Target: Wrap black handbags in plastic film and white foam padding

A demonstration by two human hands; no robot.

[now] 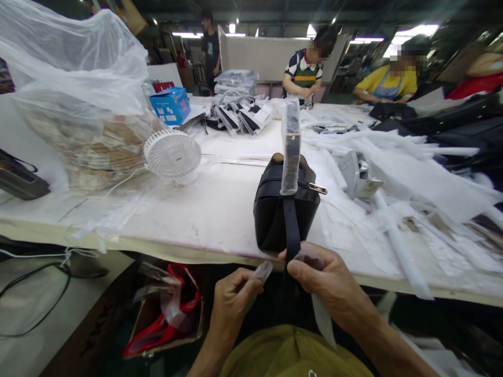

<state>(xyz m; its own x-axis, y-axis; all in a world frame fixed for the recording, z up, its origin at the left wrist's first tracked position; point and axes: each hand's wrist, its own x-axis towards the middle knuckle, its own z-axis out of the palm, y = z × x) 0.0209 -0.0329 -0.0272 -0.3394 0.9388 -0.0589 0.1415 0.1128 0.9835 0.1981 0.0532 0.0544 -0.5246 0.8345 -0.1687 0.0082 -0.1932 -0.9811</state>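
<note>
A small black handbag [271, 220] stands at the front edge of the table, its zip pull [318, 188] sticking out to the right. Its black strap [291, 225] hangs down over the edge. The upper part of the strap, with a buckle, is covered by a clear plastic wrap [290, 162]. My right hand [328, 277] is closed, pinching the strap between thumb and fingers along with a translucent strip [323, 317] that dangles below. To the left, my left hand [236, 298] pinches a small translucent piece of wrap [262, 271], apart from the strap.
A white fan [173, 154] and a large plastic bag of wrapped pieces [106, 141] stand on the left. White wrapping sheets [424, 167] and a tape dispenser [357, 175] lie right. Below is a box with red material [173, 314]. Co-workers [304, 73] work across the table.
</note>
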